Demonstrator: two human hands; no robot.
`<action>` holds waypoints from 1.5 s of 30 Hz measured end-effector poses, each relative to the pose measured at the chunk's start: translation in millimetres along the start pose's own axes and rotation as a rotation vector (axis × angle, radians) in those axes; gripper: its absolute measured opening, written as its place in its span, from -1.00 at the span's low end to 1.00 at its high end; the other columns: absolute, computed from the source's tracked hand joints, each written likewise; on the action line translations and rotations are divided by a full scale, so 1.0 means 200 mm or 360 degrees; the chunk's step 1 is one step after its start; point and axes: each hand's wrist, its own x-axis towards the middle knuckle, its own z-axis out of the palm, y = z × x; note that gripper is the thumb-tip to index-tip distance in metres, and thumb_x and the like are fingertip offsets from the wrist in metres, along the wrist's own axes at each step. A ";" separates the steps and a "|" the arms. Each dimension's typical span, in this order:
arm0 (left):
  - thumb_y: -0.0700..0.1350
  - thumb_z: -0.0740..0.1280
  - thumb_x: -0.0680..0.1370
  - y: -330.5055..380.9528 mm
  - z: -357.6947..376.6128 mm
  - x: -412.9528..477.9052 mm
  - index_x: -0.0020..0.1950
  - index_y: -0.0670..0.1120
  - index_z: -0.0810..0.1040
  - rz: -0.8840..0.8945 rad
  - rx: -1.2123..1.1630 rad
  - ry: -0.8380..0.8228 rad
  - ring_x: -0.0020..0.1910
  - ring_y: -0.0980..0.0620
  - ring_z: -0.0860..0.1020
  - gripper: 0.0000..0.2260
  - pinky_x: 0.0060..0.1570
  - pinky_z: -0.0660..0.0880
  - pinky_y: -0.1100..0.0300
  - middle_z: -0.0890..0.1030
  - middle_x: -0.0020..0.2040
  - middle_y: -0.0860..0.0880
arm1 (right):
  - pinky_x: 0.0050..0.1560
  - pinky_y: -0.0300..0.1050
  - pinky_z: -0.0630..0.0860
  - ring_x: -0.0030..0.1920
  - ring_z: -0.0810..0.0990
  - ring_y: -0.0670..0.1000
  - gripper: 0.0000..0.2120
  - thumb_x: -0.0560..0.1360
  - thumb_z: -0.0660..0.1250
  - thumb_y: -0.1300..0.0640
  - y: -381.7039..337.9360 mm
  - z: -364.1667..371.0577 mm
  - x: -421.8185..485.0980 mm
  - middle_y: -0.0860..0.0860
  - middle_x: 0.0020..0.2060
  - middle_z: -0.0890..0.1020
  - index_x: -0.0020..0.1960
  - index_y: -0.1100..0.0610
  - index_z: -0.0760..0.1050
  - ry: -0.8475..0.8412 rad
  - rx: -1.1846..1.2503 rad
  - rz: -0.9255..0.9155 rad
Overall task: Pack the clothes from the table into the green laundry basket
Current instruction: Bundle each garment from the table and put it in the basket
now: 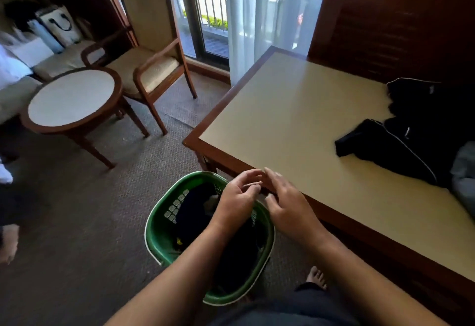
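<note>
The green laundry basket stands on the carpet beside the table's near corner, with dark clothes inside it. My left hand hovers over the basket, fingers loosely curled and holding nothing. My right hand is next to it, by the table edge, fingers spread and empty. On the cream-topped table a black garment with white piping lies at the right side, and a pale grey garment is partly cut off at the right edge.
A round side table and a wooden armchair stand to the left on the carpet. A glass balcony door with sheer curtains is behind. My bare foot is next to the basket. Another person's hand shows at the left edge.
</note>
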 end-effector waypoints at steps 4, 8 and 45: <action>-0.23 0.29 0.64 0.14 0.25 0.11 0.35 -0.01 0.58 0.0135 0.0076 -0.0207 0.26 0.14 0.62 -0.69 0.20 0.59 0.17 0.66 0.24 0.05 | 0.42 -0.41 0.07 0.47 0.18 -0.26 -0.43 0.62 0.19 0.19 0.06 -0.26 -0.03 -0.06 0.53 0.31 0.60 0.04 0.17 0.0224 0.0058 0.0036; -0.24 0.29 0.65 0.29 0.59 0.23 0.36 -0.05 0.58 0.0287 0.0189 -0.0359 0.21 0.15 0.63 -0.71 0.24 0.55 0.21 0.66 0.22 0.02 | 0.33 -0.58 -0.01 0.47 0.19 -0.25 -0.44 0.62 0.19 0.22 0.22 -0.53 -0.05 -0.04 0.54 0.31 0.59 0.05 0.19 0.0497 0.0051 0.0145; 0.19 0.42 0.50 0.30 2.13 1.18 0.65 0.20 -0.08 -0.0382 0.1280 -0.0255 0.57 -0.32 0.14 -0.12 0.45 0.36 -0.22 -0.01 0.64 -0.10 | 0.30 0.07 0.47 0.50 0.30 0.23 0.07 0.49 0.42 -0.19 1.86 -1.77 0.61 0.14 0.62 -0.14 0.60 -0.09 -0.36 0.0479 0.0047 0.0907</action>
